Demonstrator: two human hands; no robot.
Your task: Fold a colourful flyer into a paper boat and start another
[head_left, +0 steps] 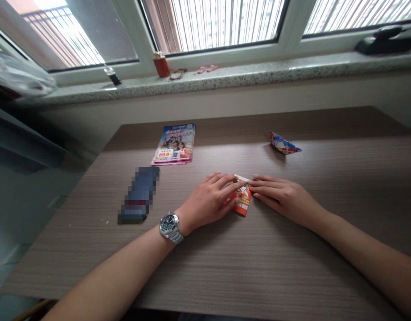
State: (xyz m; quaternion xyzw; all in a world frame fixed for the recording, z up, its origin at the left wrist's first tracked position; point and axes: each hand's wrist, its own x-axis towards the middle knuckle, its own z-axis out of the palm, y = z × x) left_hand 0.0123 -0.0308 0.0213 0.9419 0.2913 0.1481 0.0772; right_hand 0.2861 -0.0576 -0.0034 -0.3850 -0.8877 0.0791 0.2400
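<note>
A folded printed paper [244, 204], orange with some blue and white, lies on the table in front of me. My left hand [212, 198], a watch [170, 226] on its wrist, rests over the paper's left part with fingers stretched out and apart. This hides that part. From the other side, my right hand [281, 194] touches the paper's right edge with its fingertips, fingers straight and lying low. Farther back on the right stands a small folded paper shape [284, 143], blue, white and red, pointed at its ends.
A stack of printed leaflets [174, 143] lies at the back left of the table [205, 276]. Nearer me is a dark pixelated flat object [138, 196]. On the stone windowsill [259, 71] are a red-brown container [162, 66], small pink items [207, 69] and a black device [386, 42].
</note>
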